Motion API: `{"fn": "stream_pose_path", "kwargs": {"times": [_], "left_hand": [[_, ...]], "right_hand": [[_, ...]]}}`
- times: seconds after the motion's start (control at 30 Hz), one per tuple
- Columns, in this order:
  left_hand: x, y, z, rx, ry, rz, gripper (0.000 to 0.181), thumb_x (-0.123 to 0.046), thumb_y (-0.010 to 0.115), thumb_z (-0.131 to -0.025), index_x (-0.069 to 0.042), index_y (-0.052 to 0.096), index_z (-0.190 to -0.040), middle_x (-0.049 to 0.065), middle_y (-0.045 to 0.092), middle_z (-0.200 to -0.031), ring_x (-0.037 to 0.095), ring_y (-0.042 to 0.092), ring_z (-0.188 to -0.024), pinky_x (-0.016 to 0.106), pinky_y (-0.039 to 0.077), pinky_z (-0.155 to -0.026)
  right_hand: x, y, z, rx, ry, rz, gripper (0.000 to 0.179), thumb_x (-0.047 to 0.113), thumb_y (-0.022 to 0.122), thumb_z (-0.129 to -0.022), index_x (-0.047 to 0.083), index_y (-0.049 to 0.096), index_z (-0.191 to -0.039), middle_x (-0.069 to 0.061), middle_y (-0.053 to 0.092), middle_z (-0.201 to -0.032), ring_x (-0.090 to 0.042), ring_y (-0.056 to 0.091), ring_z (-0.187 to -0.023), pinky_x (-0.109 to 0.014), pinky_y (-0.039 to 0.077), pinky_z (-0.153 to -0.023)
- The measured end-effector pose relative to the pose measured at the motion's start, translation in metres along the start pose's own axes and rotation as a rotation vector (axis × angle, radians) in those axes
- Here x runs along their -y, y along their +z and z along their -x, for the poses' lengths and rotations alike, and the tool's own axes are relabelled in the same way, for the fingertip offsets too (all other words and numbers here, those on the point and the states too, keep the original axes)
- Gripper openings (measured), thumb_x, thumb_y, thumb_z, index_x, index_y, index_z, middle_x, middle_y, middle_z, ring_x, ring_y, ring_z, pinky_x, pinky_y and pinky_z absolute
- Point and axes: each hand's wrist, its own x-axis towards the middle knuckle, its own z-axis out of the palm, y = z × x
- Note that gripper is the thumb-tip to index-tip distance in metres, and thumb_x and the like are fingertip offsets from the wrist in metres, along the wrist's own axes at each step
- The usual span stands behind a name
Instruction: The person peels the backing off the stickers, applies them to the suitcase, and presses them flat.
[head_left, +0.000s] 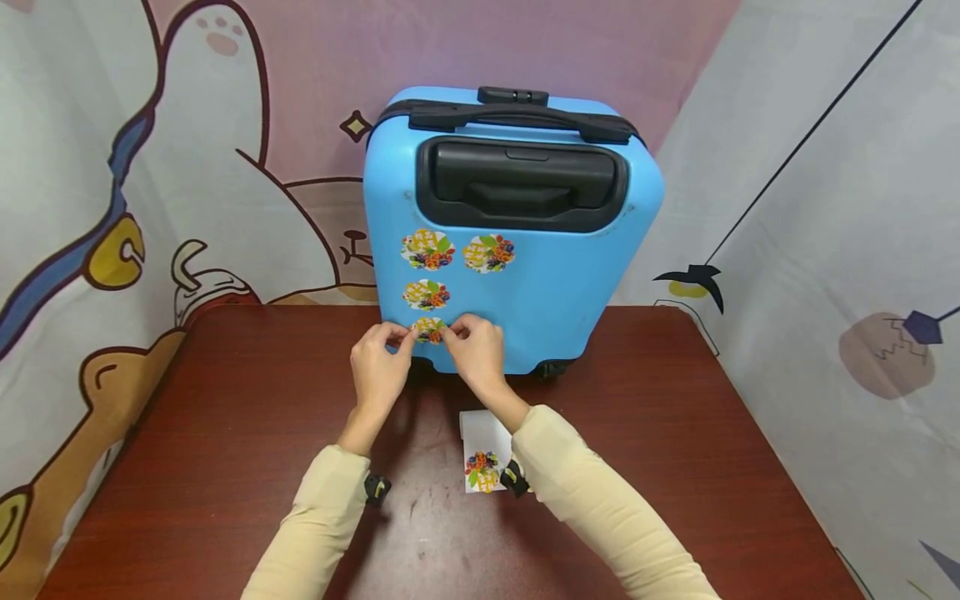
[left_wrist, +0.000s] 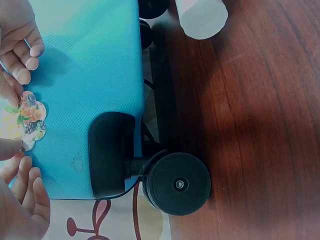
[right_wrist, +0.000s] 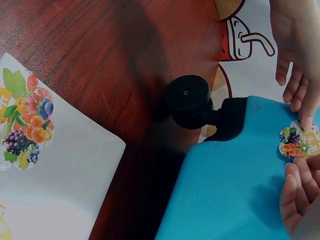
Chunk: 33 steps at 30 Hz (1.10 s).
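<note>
A light blue suitcase (head_left: pixel 540 283) stands upright at the back of the table. Low on its left side, a fruit-patterned sticker (head_left: pixel 429 330) lies against the shell. Thumb and forefinger of my left hand (head_left: pixel 380 367) pinch its left edge. My right hand (head_left: pixel 478 354) pinches the opposite edge the same way. In the right wrist view the sticker (right_wrist: pixel 296 142) shows between both hands, its coloured face outward. Directly above are a third sticker (head_left: pixel 426 295) and, in the top row, a left sticker (head_left: pixel 427 250) and a right sticker (head_left: pixel 489 253), all flat on the shell.
White sticker paper (head_left: pixel 483 429) lies on the brown table (head_left: pixel 247 433) below the right forearm, bearing another fruit sticker (head_left: pixel 482 471). The suitcase's black caster wheel (left_wrist: pixel 179 184) rests near the tabletop. A printed cloth (head_left: pixel 300 50) hangs behind.
</note>
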Motion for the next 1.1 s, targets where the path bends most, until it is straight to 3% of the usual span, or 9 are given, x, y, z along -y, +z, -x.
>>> {"fn": "stream_pose_path", "kwargs": {"times": [0.33,0.47,0.67,0.83,0.9,1.1], "left_hand": [[0.006,-0.004,-0.001,-0.001,0.009,0.068,0.014,-0.015,0.072,-0.079,-0.004,0.066,-0.073,0.008,0.061,-0.069,0.021,0.057,-0.064,0.034,0.044,-0.058],[0.006,-0.007,-0.002,0.065,-0.003,0.182,0.01,-0.012,0.07,-0.081,-0.003,0.067,-0.078,0.009,0.064,-0.072,0.019,0.057,-0.065,0.033,0.044,-0.058],[0.007,-0.012,0.0,0.202,-0.046,0.326,0.011,-0.008,0.065,-0.085,-0.002,0.067,-0.093,0.011,0.067,-0.086,0.02,0.061,-0.08,0.026,0.047,-0.063],[0.007,-0.013,-0.002,0.257,-0.072,0.422,0.018,-0.009,0.063,-0.086,0.0,0.065,-0.101,0.015,0.067,-0.093,0.024,0.06,-0.086,0.025,0.048,-0.067],[0.005,-0.015,-0.003,0.268,-0.081,0.454,0.019,-0.007,0.063,-0.086,0.002,0.065,-0.103,0.017,0.066,-0.094,0.026,0.06,-0.087,0.024,0.048,-0.067],[-0.02,-0.03,-0.005,0.287,-0.085,0.438,0.019,0.003,0.06,-0.085,0.011,0.061,-0.102,0.024,0.064,-0.094,0.034,0.059,-0.088,0.016,0.044,-0.065]], "right_hand": [[-0.003,-0.002,0.002,-0.024,-0.021,0.019,0.02,0.013,0.07,-0.079,0.005,0.064,-0.062,-0.004,0.057,-0.053,-0.015,0.052,-0.048,-0.027,0.042,-0.047],[-0.007,-0.004,0.003,0.019,0.008,-0.059,0.019,0.014,0.07,-0.08,0.004,0.065,-0.064,-0.004,0.057,-0.053,-0.014,0.052,-0.047,-0.026,0.041,-0.046],[-0.011,-0.008,0.005,0.157,0.063,-0.281,0.011,0.01,0.068,-0.082,0.001,0.067,-0.076,-0.007,0.062,-0.061,-0.016,0.058,-0.052,-0.026,0.048,-0.049],[-0.014,-0.009,0.005,0.233,0.015,-0.358,0.007,0.006,0.066,-0.083,-0.001,0.066,-0.085,-0.01,0.065,-0.074,-0.022,0.061,-0.063,-0.028,0.051,-0.056],[-0.015,-0.01,0.005,0.253,-0.014,-0.364,0.009,0.005,0.066,-0.083,-0.001,0.066,-0.089,-0.01,0.065,-0.08,-0.021,0.062,-0.068,-0.027,0.051,-0.061],[-0.01,-0.011,0.002,0.289,-0.076,-0.426,0.019,0.003,0.063,-0.085,-0.002,0.063,-0.103,-0.015,0.065,-0.095,-0.023,0.063,-0.088,-0.032,0.05,-0.075]]}}
